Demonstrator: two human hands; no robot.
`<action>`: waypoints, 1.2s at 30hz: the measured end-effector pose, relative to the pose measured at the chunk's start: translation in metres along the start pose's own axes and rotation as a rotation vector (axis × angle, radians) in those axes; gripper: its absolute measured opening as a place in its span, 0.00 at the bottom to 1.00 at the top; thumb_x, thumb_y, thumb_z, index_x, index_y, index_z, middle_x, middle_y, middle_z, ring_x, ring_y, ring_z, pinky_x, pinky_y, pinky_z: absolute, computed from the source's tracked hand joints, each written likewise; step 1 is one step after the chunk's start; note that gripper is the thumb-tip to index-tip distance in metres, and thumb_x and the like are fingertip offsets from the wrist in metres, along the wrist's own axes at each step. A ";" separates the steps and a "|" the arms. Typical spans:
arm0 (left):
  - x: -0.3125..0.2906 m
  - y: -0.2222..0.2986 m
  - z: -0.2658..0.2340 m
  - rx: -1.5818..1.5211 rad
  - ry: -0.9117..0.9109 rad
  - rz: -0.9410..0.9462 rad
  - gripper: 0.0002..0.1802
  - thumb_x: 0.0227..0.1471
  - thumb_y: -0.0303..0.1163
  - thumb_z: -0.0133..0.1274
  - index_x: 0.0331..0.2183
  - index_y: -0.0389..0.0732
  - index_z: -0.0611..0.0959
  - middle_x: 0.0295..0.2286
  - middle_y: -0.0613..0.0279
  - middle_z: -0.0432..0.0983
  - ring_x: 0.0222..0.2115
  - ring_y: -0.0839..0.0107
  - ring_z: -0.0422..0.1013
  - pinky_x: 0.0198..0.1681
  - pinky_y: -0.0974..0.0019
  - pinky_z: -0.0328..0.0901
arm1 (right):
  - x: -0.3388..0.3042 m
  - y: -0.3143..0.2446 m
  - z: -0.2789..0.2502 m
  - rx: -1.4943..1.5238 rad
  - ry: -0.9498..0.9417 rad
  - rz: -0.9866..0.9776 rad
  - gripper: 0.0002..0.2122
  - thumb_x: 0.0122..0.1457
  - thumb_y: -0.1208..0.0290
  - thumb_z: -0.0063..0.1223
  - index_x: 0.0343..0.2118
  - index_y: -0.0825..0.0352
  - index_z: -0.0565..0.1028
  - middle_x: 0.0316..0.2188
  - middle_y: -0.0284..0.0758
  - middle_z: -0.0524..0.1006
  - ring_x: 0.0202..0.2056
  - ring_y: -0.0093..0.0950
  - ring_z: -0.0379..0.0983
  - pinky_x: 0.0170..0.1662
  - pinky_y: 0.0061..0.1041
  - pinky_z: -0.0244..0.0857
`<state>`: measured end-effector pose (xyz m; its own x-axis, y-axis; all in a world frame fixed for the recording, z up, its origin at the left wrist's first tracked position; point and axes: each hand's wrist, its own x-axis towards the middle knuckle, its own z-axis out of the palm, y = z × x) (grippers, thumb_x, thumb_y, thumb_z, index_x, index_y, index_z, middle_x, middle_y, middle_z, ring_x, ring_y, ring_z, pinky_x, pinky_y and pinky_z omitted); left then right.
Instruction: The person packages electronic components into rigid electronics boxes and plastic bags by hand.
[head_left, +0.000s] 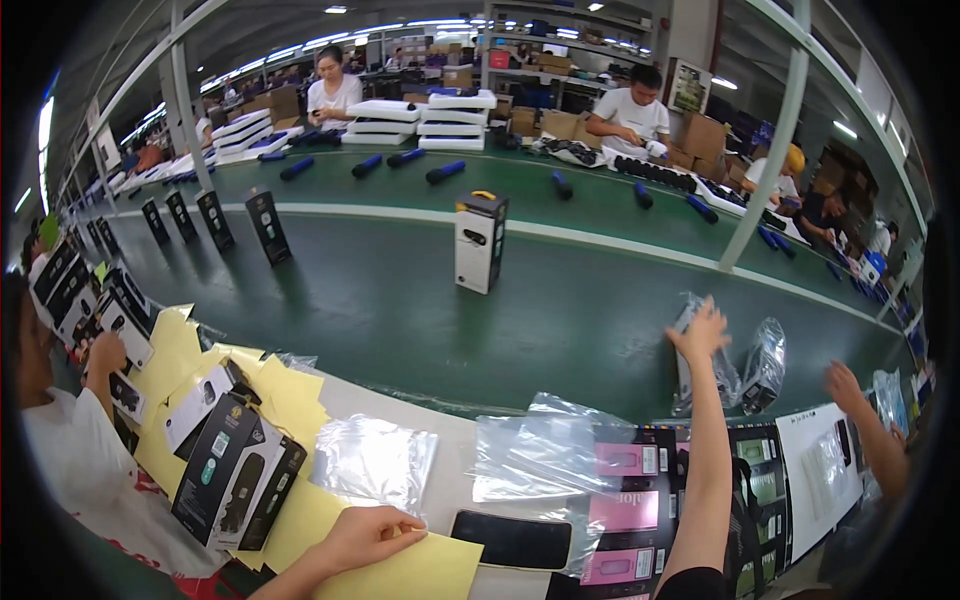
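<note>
My left hand (368,537) lies at the lower middle, its fingers pressed together at the edge of a yellow paper sheet (440,563). My right arm stretches out over the green conveyor belt. There my right hand (703,335) spreads its fingers over a clear-bagged item (684,375), touching or just above it; the palm side is hidden. A second bagged item (765,365) lies just to its right. Near my left hand stand black-and-white product boxes (225,470) on yellow sheets. A black phone (512,540) and clear plastic bags (375,460) lie beside that hand.
One black-and-white box (481,243) stands upright on the belt, with several more (268,228) farther left. Pink-printed packages (625,510) lie near my right arm. Co-workers sit on both sides and across the line. Blue-and-black cylinders (446,173) lie on the far belt; a metal post (765,170) rises at right.
</note>
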<state>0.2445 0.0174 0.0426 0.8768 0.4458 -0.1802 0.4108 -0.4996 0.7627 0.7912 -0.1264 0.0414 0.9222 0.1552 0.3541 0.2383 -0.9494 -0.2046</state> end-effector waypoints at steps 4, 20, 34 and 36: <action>0.002 -0.028 0.013 -0.265 0.211 0.047 0.10 0.45 0.36 0.59 0.31 0.43 0.83 0.20 0.65 0.75 0.16 0.78 0.67 0.20 0.75 0.62 | 0.000 -0.178 0.002 0.408 0.097 -0.606 0.45 0.40 0.53 0.65 0.59 0.65 0.53 0.57 0.57 0.52 0.57 0.53 0.49 0.55 0.46 0.52; -0.001 -0.041 0.013 -0.391 0.262 0.368 0.08 0.53 0.36 0.49 0.31 0.43 0.78 0.24 0.62 0.72 0.27 0.63 0.70 0.29 0.65 0.64 | -0.049 -0.353 0.003 0.686 0.133 -0.827 0.30 0.43 0.59 0.64 0.49 0.63 0.65 0.42 0.45 0.61 0.42 0.41 0.66 0.47 0.32 0.61; -0.002 -0.039 0.020 -0.247 0.264 0.337 0.09 0.52 0.36 0.49 0.31 0.42 0.80 0.25 0.63 0.73 0.24 0.65 0.71 0.27 0.65 0.64 | -0.336 -0.460 -0.122 1.602 -1.548 -0.142 0.27 0.50 0.46 0.51 0.48 0.60 0.68 0.41 0.39 0.72 0.40 0.37 0.71 0.41 0.44 0.68; -0.001 -0.040 0.023 -0.224 0.295 0.372 0.08 0.51 0.35 0.50 0.31 0.43 0.80 0.24 0.64 0.73 0.22 0.68 0.70 0.25 0.66 0.64 | -0.368 -0.483 -0.092 1.417 -1.715 -0.237 0.34 0.45 0.42 0.55 0.51 0.59 0.65 0.48 0.46 0.64 0.51 0.43 0.62 0.49 0.51 0.61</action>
<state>0.2330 0.0194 -0.0019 0.8324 0.4746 0.2862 -0.0067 -0.5076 0.8615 0.3091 0.2502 0.0937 -0.0280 0.9646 -0.2622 -0.3771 -0.2531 -0.8909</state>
